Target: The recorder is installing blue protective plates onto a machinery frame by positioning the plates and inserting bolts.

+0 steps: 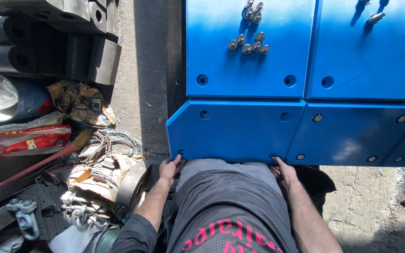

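Far left: black rubber cylinders and blocks (pixel 48 37) stacked up top, a blue drum with a crumpled plastic liner (pixel 5 96) below them, then a red and white printed sack (pixel 24 139) lying flat. A red-handled broom (pixel 33 164) runs diagonally across the pile. Bottom left a grey steel shackle (pixel 23 216) sits on dark scrap, next to a tangle of grey wire (pixel 113 143) and a dull metal disc (pixel 132 185).

My left hand (pixel 169 167) is at the bottom left corner of the angled blue plastic panel (pixel 233 131), fingers curled up against its lower edge, thumb side out; gripping the edge, as far as I can see. Panel sits right in front of my knees, bevelled corner on its left, bolt holes along it.

My right hand (pixel 284 172) is at the same panel's lower edge near its right end, fingers tucked under the edge, so how tightly it grips I can't tell.

Above, a flat blue plastic slab (pixel 249 65) carries a cluster of silver steel bolts (pixel 249 44). Right of it, a second flat blue slab (pixel 371 61) with one silver bolt (pixel 376 18), and a second angled blue panel (pixel 357 136) butted beside mine. Concrete floor (pixel 376 201) at right.
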